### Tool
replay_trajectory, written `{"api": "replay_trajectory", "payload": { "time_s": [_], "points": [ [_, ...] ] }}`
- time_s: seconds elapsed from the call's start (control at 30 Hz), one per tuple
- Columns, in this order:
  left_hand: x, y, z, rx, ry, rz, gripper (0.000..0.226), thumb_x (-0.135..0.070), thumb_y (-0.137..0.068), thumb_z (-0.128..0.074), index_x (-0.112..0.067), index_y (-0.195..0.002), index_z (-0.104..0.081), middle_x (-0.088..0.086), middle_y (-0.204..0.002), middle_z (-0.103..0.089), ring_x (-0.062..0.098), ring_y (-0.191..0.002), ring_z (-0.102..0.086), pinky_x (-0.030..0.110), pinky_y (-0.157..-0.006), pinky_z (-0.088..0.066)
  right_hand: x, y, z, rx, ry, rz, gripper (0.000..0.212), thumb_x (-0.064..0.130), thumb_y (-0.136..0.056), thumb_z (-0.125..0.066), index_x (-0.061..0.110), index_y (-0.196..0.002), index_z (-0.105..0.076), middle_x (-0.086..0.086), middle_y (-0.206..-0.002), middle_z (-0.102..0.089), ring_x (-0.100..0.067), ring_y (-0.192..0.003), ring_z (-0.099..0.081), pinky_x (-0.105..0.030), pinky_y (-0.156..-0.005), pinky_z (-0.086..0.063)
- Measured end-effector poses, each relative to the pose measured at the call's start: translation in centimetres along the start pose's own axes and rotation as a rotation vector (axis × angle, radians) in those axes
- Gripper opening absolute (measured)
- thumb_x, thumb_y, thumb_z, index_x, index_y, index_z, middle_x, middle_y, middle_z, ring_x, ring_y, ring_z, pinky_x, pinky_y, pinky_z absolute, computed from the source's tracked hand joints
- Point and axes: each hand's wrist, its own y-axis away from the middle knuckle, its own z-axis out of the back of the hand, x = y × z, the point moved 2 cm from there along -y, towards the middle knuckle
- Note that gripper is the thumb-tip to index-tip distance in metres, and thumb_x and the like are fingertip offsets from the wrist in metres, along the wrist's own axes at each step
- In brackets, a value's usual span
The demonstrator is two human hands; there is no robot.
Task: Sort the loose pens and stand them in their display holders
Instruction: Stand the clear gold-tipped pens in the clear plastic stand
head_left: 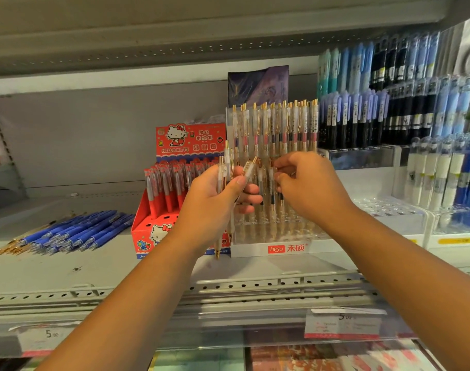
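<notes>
Standing on the shelf (68, 269), the clear holder (282, 249) reads "hesu"; the red box (148, 231) beside it reads "HELLO KITTY". Blue pens (78, 231) lie loose at the shelf's left. Left hand (215, 207) curls round a bundle of clear pens (224, 170); right hand (308, 188) pinches one pen (271, 195) at the holder.

You have gold-clipped frosted pens (226, 167), blue pens (76, 231) by the shelf's (54, 271) left edge, and a red cartoon-cat box (191, 140).
</notes>
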Motion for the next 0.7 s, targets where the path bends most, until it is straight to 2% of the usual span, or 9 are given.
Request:
{"api": "replay_trajectory", "payload": {
  "time_s": [0.2,0.33,0.37,0.43,0.5,0.57,0.7],
  "points": [
    [0.1,0.1,0.0,0.011,-0.016,-0.03,0.01,-0.01,-0.102,-0.049,-0.013,-0.105,-0.058,0.005,-0.08,-0.073,0.023,-0.076,-0.073,0.034,-0.068,-0.062,0.0,0.3,0.0,-0.043,-0.034,0.014,0.03,0.018,-0.095,-0.055,0.02,-0.124,-0.062,0.01,-0.097,-0.061,-0.001,-0.077,-0.055,-0.026,-0.071,-0.05],
    [0.0,0.2,-0.2,0.04,-0.044,-0.068,0.011,-0.008,-0.102,-0.048,-0.014,-0.103,-0.057,0.006,-0.078,-0.071,0.023,-0.074,-0.071,0.033,-0.066,-0.061,0.3,0.6,0.2,-0.101,-0.081,0.044,0.03,0.019,-0.093,-0.056,0.023,-0.122,-0.056,0.008,-0.111,-0.06,-0.01,-0.092,-0.059,-0.036,-0.082,-0.054],
    [0.0,0.1,-0.2,0.043,-0.045,-0.074,0.011,-0.007,-0.102,-0.048,-0.014,-0.103,-0.057,0.006,-0.078,-0.071,0.023,-0.074,-0.071,0.033,-0.065,-0.061,0.5,0.6,0.4,-0.128,-0.102,0.068,0.028,0.018,-0.092,-0.056,0.023,-0.12,-0.055,0.006,-0.114,-0.06,-0.01,-0.092,-0.058,-0.036,-0.083,-0.053],
    [0.0,0.1,-0.2,0.048,-0.041,-0.087,0.011,-0.007,-0.102,-0.049,-0.014,-0.103,-0.057,0.005,-0.078,-0.071,0.023,-0.074,-0.071,0.033,-0.065,-0.061,0.9,0.8,0.6,-0.142,-0.159,0.131,0.024,0.015,-0.092,-0.058,0.024,-0.114,-0.056,0.005,-0.111,-0.059,-0.004,-0.091,-0.056,-0.026,-0.081,-0.049],
    [0.0,0.2,-0.3,0.065,-0.021,-0.088,0.011,-0.006,-0.101,-0.049,-0.014,-0.102,-0.057,0.006,-0.079,-0.07,0.023,-0.073,-0.071,0.032,-0.064,-0.06,1.3,1.0,0.5,-0.061,-0.242,0.177,0.02,0.014,-0.093,-0.059,0.022,-0.112,-0.06,0.007,-0.105,-0.061,0.001,-0.093,-0.056,-0.013,-0.078,-0.045],
    [-0.1,0.2,-0.3,0.087,-0.012,-0.086,0.011,-0.007,-0.101,-0.049,-0.014,-0.103,-0.058,0.008,-0.08,-0.07,0.023,-0.074,-0.071,0.031,-0.063,-0.06,1.7,1.2,0.3,0.058,-0.337,0.189,0.017,0.013,-0.094,-0.061,0.02,-0.109,-0.065,0.009,-0.098,-0.064,0.004,-0.088,-0.057,-0.009,-0.076,-0.045],
    [0.0,0.3,-0.3,0.115,0.002,-0.078,0.01,-0.009,-0.101,-0.05,-0.01,-0.108,-0.058,0.01,-0.082,-0.07,0.024,-0.075,-0.071,0.033,-0.064,-0.06,1.8,1.2,0.5,0.152,-0.536,0.18,0.014,0.011,-0.093,-0.064,0.017,-0.105,-0.07,0.006,-0.092,-0.069,0.0,-0.084,-0.063,-0.015,-0.077,-0.051]
  ]
}}
